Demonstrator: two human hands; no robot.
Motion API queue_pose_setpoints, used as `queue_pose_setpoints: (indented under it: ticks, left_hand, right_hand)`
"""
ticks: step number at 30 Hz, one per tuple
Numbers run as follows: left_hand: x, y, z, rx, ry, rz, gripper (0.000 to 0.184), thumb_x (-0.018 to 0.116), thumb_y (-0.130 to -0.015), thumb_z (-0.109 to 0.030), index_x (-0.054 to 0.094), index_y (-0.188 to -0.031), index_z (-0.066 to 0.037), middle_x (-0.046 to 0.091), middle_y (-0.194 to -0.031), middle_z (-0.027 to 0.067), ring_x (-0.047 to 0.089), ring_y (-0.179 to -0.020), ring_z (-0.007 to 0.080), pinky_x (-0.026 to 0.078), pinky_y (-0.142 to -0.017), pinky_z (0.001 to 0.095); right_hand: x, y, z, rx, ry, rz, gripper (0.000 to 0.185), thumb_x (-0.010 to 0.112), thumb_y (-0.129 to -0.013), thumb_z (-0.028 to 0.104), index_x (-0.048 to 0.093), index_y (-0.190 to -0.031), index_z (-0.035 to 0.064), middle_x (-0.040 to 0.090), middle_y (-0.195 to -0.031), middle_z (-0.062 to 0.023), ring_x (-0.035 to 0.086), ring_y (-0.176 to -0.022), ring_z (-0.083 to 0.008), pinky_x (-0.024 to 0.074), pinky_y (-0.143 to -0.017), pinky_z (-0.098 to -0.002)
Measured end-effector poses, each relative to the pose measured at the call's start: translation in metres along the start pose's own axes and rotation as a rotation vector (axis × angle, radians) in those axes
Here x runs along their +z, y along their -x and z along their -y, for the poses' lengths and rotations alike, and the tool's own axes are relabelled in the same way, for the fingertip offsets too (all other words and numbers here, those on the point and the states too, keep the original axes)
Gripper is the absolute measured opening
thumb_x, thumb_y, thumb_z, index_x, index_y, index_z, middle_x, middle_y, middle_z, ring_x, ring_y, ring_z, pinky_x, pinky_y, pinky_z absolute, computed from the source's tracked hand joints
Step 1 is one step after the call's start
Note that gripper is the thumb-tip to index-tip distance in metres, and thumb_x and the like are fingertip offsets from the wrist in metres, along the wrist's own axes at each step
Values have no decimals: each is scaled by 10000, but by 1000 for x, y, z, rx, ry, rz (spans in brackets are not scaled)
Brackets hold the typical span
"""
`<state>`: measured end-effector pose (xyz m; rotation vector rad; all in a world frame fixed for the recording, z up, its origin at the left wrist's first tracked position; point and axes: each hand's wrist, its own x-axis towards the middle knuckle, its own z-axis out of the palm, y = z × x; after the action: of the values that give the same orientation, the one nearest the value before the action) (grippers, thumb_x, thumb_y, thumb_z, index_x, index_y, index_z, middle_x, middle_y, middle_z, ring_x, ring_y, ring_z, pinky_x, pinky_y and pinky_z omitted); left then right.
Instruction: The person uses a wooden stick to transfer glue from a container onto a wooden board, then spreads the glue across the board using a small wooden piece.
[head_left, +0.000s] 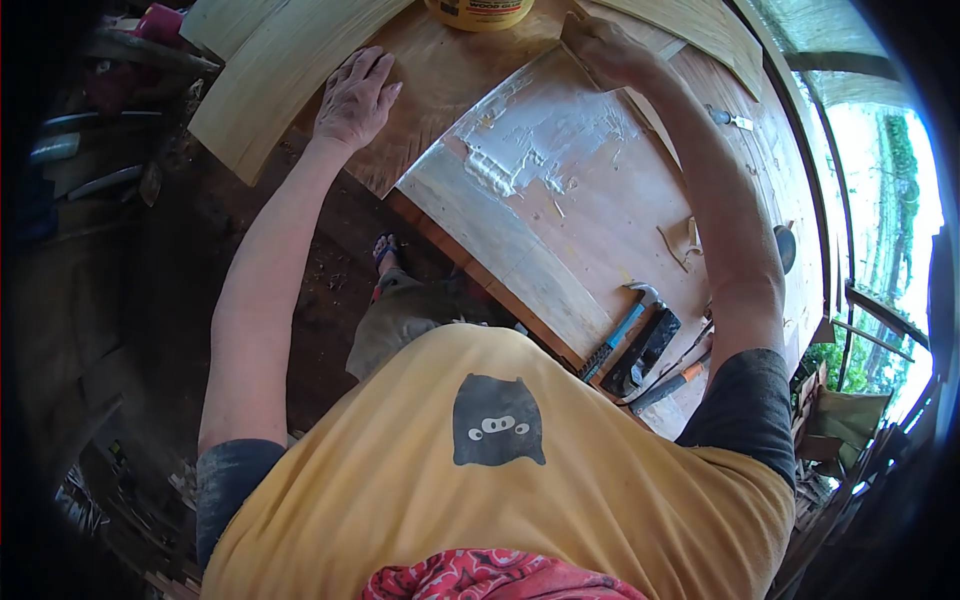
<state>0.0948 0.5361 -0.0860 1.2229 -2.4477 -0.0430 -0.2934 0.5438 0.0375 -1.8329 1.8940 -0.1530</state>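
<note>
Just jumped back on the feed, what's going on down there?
The person's left hand rests palm down on the wood near the brown panel. The right hand is at the far end of the white-smeared surface; whether it grips anything is unclear. A yellow wood glue tub stands between the hands, and a hammer lies untouched.

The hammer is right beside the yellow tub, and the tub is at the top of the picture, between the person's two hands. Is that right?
Not quite: the hammer isn't beside the yellow tub. The head view shows the hammer much lower, close to the person's yellow shirt. The tub is at the top, between the left hand and the right hand, as you said.
</note>
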Motion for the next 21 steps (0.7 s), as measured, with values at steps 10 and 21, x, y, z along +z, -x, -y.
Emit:
queue_pose_setpoints:
  ticks: [10, 21]
  left_hand:
    - [1, 2, 0, -20, 24, -16, 460, 575, -992, -358, 554, -1366, -91, 492, -1448, 95, 447, -1368, 293, 375, -1126, 454]
    - [2, 4, -1, -46, 14, -8, 474, 565, -997, -386, 536, -1374, -100, 487, -1463, 102, 439, -1388, 295, 378, -1127, 453]
  right_hand:
    - [37, 97, 119, -167, 238, 94, 389, 509, -866, 274, 614, -1048, -54, 674, -1073, -261, 637, -1066, -407, 492, -931, -505]
    - [84, 168, 180, -431, 160, 162, 225, 578, -840, 138, 526, -993, -18, 565, -1015, -204, 595, -993, -402, 468, -868, -500]
